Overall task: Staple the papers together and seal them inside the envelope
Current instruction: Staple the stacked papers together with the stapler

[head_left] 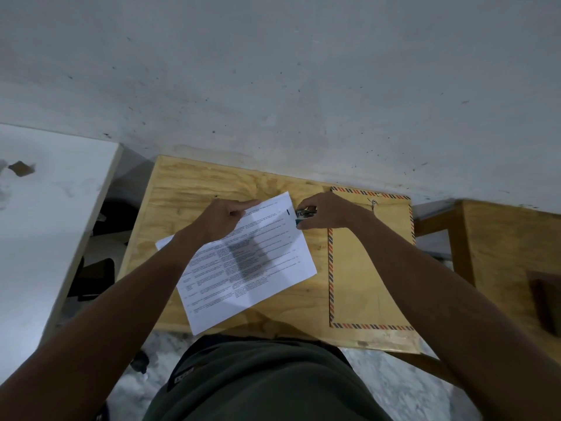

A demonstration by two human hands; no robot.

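Stapling now: left hand (224, 218) pins the white printed papers (249, 262), right hand (326, 212) grips the small metal stapler (305, 214) at their corner, brown striped-border envelope (370, 262) beneath that forearm; squeeze next.

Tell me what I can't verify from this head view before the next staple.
- Stapler: mostly covered by the right hand; whether it's pressed is unclear.
- Papers: the left hand hides the top edge; sheet count and text unreadable.
- Envelope: right forearm hides part; flap clasp too small.
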